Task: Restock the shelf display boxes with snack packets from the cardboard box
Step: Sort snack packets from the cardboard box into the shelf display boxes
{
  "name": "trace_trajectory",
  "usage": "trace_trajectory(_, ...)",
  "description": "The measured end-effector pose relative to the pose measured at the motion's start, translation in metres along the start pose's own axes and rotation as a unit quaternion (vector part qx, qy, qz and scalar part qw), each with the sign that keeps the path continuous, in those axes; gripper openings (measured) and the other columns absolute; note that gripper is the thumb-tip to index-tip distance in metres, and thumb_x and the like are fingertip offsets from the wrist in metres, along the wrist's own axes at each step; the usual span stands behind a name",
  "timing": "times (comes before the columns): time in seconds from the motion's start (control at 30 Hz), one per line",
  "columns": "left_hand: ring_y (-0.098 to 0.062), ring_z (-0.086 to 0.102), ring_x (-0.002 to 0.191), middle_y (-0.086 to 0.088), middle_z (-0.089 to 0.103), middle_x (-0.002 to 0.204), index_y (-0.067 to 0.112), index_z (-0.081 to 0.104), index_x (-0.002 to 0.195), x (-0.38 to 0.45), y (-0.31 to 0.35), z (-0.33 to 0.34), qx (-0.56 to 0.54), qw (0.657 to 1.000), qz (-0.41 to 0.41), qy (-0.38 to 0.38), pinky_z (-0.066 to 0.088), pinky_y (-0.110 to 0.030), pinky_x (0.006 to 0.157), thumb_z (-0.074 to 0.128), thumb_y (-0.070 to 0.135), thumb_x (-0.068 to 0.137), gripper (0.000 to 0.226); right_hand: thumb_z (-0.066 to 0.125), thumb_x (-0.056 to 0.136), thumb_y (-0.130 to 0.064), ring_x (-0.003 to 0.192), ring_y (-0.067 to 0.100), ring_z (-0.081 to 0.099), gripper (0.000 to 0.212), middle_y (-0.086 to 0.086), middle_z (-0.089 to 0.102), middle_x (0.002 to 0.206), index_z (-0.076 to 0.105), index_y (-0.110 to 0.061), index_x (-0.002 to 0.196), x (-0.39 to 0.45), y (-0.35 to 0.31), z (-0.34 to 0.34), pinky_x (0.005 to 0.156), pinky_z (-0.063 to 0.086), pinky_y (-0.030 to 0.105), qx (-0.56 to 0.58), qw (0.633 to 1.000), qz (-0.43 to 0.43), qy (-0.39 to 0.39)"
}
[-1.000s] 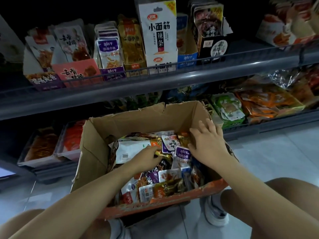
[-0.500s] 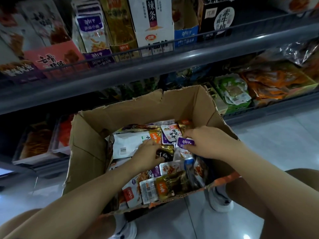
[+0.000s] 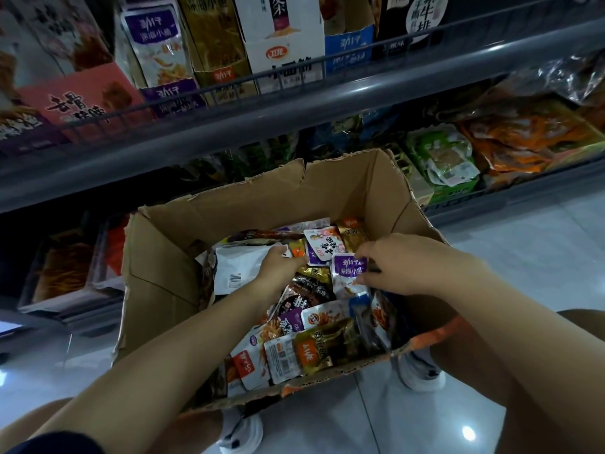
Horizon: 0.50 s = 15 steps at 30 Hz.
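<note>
Box: a torn cardboard box [image 3: 170, 273] is sitting open on the floor in front of the shelves, between the person's knees, its near rim ragged and orange-printed.
Packets: loose snack packets [image 3: 314, 326] are lying in a jumbled heap inside the box, filling it from the far wall to the near rim.
Left hand: the left hand [image 3: 278, 268] is reaching into the middle of the box, fingers curled down among the packets beside a white pouch [image 3: 235, 267]; whether it is gripping any one packet is hidden by the hand itself.
Right hand: the right hand [image 3: 402, 267] is sitting over the box's right side, thumb and fingers pinching the top edge of a purple packet [image 3: 347, 270].
Purple packet: it is standing partly raised out of the heap, near the right wall of the box, just beside the left hand.
Upper shelf: display boxes [image 3: 284, 50] are standing upright along the front rail of the grey upper shelf [image 3: 294, 116]; a pink box [image 3: 85, 96] is sitting towards the left end and a matching purple display box [image 3: 170, 93] just right of it.
Lower shelf: a green tray [image 3: 451, 191] of pale packets and orange bags [image 3: 530, 139] are lying towards the right end; clear trays [image 3: 65, 267] are sitting at the left end.
Floor: a pale tiled floor [image 3: 540, 244] is carrying the box and the person's white shoes [image 3: 422, 371].
</note>
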<state>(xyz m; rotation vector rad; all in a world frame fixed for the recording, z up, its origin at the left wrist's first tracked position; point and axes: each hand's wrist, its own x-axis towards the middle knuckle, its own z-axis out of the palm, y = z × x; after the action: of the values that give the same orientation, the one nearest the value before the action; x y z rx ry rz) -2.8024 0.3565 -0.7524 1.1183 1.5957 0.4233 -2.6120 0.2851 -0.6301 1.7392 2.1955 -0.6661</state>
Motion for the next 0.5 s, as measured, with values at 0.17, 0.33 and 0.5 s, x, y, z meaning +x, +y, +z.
trace_trajectory(0.17, -0.024, 0.054, 0.122, -0.004, 0.058, 0.131, 0.002, 0.055, 0.13, 0.005, 0.005, 0.011, -0.057, 0.997, -0.045, -0.033, 0.04, -0.038, 0.108, 0.078, 0.028, 0.08, 0.06, 0.047, 0.097, -0.043, 0.086, 0.015, 0.044, 0.041, 0.004, 0.06, 0.114, 0.047, -0.02, 0.131, 0.001, -0.001, -0.002, 0.07, 0.034, 0.026, -0.003, 1.0, 0.001, -0.005)
trace_trajectory(0.33, -0.026, 0.05, 0.124, -0.012, 0.05, 0.14, 0.002, 0.038, 0.142, 0.01, 0.019, 0.029, -0.107, 0.991, -0.063, -0.044, 0.036, -0.027, 0.09, 0.075, 0.032, 0.083, 0.076, 0.047, 0.097, -0.042, 0.09, 0.016, 0.05, 0.041, 0.002, 0.06, 0.113, 0.049, -0.021, 0.132, 0.002, 0.001, -0.006, 0.071, 0.039, 0.028, 0.005, 1.0, 0.004, 0.003)
trace_trajectory(0.5, -0.029, 0.051, 0.123, -0.011, 0.054, 0.138, 0.004, 0.051, 0.133, 0.021, 0.026, 0.045, -0.091, 0.993, -0.073, -0.003, 0.038, -0.032, 0.091, 0.078, 0.037, 0.08, 0.067, 0.047, 0.097, -0.041, 0.091, 0.017, 0.052, 0.041, 0.003, 0.06, 0.113, 0.049, -0.021, 0.132, 0.001, 0.002, -0.01, 0.072, 0.04, 0.028, 0.011, 1.0, 0.009, 0.001)
